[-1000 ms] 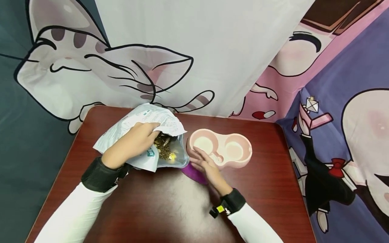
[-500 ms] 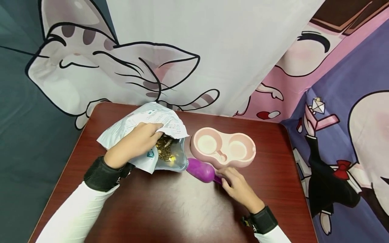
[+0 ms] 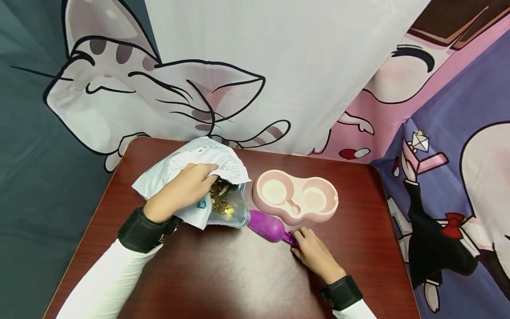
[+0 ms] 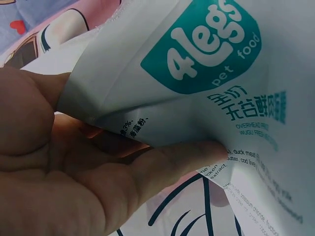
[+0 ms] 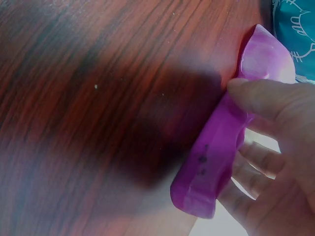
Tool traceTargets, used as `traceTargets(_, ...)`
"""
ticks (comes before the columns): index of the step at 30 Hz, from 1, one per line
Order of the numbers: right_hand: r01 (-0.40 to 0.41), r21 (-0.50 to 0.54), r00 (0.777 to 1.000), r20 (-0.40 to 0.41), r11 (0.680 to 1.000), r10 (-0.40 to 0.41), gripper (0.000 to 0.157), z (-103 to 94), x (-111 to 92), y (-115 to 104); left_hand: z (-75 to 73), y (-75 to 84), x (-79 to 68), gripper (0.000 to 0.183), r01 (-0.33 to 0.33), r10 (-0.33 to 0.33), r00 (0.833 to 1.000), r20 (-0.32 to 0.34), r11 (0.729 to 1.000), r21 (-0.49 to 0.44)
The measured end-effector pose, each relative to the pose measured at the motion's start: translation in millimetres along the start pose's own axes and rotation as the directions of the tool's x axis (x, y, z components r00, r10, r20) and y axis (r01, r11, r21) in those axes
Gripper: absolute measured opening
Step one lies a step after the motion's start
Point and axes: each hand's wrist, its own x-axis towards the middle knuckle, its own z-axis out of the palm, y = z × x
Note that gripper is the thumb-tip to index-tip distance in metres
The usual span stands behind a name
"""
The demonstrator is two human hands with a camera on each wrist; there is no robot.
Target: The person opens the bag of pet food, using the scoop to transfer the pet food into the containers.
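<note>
A white pet food bag (image 3: pixel 207 153) with a teal label (image 4: pixel 202 46) lies on its side at the table's left. My left hand (image 3: pixel 181 190) pinches its open edge, thumb on one face and fingers behind. Below the bag's mouth, brown dry food (image 3: pixel 219 198) shows beside a clear plastic wall (image 3: pixel 241 206); how these sit under the bag is hidden. My right hand (image 3: pixel 314 253) grips the handle of a purple scoop (image 3: pixel 267 225). In the right wrist view, thumb and fingers lie on opposite sides of the handle (image 5: pixel 211 147). The scoop's head is near the clear plastic.
A pink double pet bowl (image 3: pixel 296 215) with two round hollows stands just behind the scoop. The dark red wooden table (image 3: pixel 239 274) ends at a printed cloth (image 3: pixel 299 66) at the back. Teal material (image 5: pixel 295 39) with white lines borders the scoop in the right wrist view.
My right hand has moved from the bowl's front rim toward the table's front right and taken hold of the scoop's handle. The left hand keeps its hold on the bag.
</note>
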Motion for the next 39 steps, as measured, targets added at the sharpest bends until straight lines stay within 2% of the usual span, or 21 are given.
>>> traceTargets(9, -0.022, 0.014, 0.999, -0.023, 1.000, 0.023, 0.053, 5.1, -0.3, -2.2, 3.2, -0.9, -0.4, 0.040, 0.002, -0.002, 1.000, -0.013, 1.000, -0.001)
traceTargets(18, -0.013, -0.025, 0.999, -0.037, 1.000, 0.012, 0.045, 10.3, -2.7, -6.2, 3.9, -0.5, -1.9, 0.039, -0.015, 0.015, 1.000, -0.024, 1.000, -0.001)
traceTargets(28, -0.015, -0.010, 0.998, -0.055, 1.000, 0.014, 0.047, 12.8, -7.2, -10.8, 3.8, -1.4, -0.5, 0.040, -0.006, 0.006, 1.000, -0.014, 1.000, 0.000)
traceTargets(39, 0.000, 0.033, 1.000, -0.024, 0.999, 0.001, 0.049, 12.9, -18.1, -25.6, 3.0, -2.8, 0.4, 0.040, -0.005, 0.005, 1.000, -0.012, 1.000, 0.000)
